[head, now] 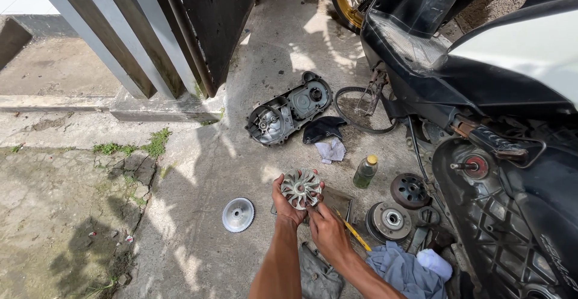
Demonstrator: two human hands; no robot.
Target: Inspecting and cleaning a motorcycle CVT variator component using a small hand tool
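My left hand (284, 203) holds a round silvery finned pulley part (300, 187) up off the concrete, its fins facing me. My right hand (326, 230) reaches to the lower right edge of that part, fingers pinched against it; what the fingertips hold is too small to tell. A yellow-handled tool (354, 233) lies just right of my right hand. A flat metal tray (338, 200) lies under and behind the hands.
A toothed silver disc (238, 215) lies left. A grey engine cover (289, 109), drive belt (360, 109), dark and white rags (325, 138), small bottle (365, 171), two clutch parts (389, 221) and blue cloth (404, 270) surround me. A scooter (481, 94) stands right; a gate (180, 28) behind.
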